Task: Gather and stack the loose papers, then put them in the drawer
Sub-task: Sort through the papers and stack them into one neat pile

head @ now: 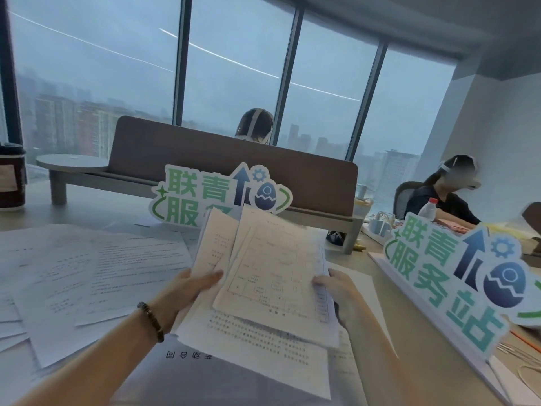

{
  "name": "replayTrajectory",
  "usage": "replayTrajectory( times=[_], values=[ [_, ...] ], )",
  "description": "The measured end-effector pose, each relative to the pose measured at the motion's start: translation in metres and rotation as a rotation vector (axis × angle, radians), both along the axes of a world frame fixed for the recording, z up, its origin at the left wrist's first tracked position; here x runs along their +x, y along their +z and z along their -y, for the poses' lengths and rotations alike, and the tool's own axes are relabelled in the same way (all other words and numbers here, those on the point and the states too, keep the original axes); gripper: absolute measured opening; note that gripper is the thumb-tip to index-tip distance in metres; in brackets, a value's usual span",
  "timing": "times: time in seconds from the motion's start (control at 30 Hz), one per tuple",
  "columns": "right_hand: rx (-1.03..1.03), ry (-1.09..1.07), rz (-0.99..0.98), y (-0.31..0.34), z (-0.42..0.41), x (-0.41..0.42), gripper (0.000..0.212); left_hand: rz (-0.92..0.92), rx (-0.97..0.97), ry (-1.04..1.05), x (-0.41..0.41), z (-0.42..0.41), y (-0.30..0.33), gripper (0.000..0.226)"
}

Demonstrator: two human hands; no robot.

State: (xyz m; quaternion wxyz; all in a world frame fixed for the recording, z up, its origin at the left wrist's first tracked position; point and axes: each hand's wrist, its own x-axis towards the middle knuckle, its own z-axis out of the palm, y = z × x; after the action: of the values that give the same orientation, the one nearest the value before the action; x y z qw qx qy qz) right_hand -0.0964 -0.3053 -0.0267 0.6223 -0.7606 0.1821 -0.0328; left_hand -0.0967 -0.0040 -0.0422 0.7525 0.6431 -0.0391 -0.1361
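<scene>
Papers, white printed sheets fanned into an untidy bundle [263, 276], sit raised between my two hands above the pale wooden desk [363, 250]. My left hand [187, 291], with a dark beaded bracelet [150, 320] on the wrist, grips the bundle's left edge, thumb lying over the top sheet. My right hand [330, 288] clasps the right edge, fingers wrapped behind. The bundle's long axis runs away from me, tilted slightly right, and its sheets are skewed against one another, corners poking out at the far end.

More loose white sheets [87, 273] lie spread flat on the desk to my left, overlapping, with others directly under the bundle. They lie nearer my left hand, so I judge that hand should reach for them while the right keeps the bundle.

No drawer shows from here, so I cannot tell where it lies. Two green-and-blue cut-out signs stand close by, one beyond the bundle [219, 197], one to my right [456, 271]. A dark cylindrical cup [11, 177] stands at the far left; what it holds is hidden.
</scene>
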Motion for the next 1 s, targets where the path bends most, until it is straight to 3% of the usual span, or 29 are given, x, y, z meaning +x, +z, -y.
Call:
replayTrajectory(
  times=[0.3, 0.43, 0.63, 0.77, 0.87, 1.0],
  values=[
    [0.000, 0.019, 0.063, -0.019, -0.011, -0.001, 0.017, -0.006, 0.096, -0.061, 0.000, 0.003, -0.005, 0.028],
    [-0.171, -0.036, 0.031, -0.024, -0.029, 0.000, 0.038, -0.018, 0.071, -0.098, -0.002, 0.005, -0.006, 0.028],
    [-0.044, 0.019, -0.052, -0.023, -0.044, -0.001, 0.018, -0.048, 0.003, -0.102, 0.000, 0.002, -0.009, 0.033],
    [0.175, 0.065, 0.032, -0.014, -0.043, -0.006, 0.027, -0.005, -0.035, -0.060, -0.001, 0.002, -0.002, 0.032],
    [0.125, 0.033, 0.158, 0.001, -0.045, -0.012, 0.036, 0.076, -0.017, -0.031, 0.000, 0.002, 0.009, 0.028],
    [0.063, 0.012, 0.358, 0.032, -0.056, -0.019, 0.025, 0.291, 0.095, 0.077, 0.000, 0.007, 0.031, 0.020]
  ],
)
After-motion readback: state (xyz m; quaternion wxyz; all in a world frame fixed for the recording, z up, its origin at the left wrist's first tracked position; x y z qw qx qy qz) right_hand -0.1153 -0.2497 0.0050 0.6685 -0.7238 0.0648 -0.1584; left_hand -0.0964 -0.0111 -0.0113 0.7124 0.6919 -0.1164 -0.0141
